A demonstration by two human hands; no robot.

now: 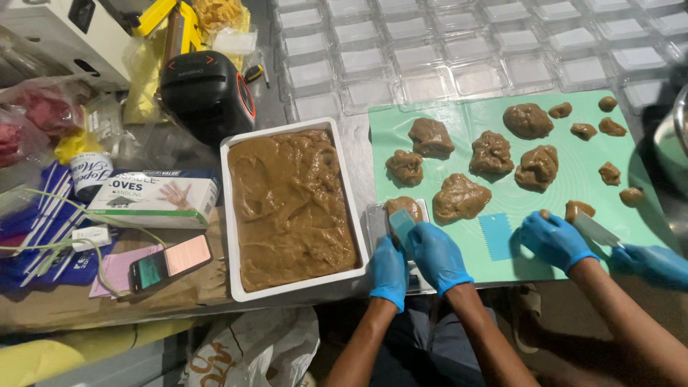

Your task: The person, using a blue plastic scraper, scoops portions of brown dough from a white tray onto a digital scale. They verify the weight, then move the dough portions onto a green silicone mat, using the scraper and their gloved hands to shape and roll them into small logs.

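A brown dough lump [403, 206] sits on a small scale [378, 218] just right of the white dough tray [228, 215], at the green mat's [516, 251] near-left corner. The right hand [437, 254], gloved blue, is closed around a teal scraper [401, 223] touching that lump. The left hand [389, 271], also gloved, curls against the scale's front edge, seemingly gripping it. Right of the tray, a co-worker's gloved hands [555, 240] hold a white scraper [596, 231] on the mat.
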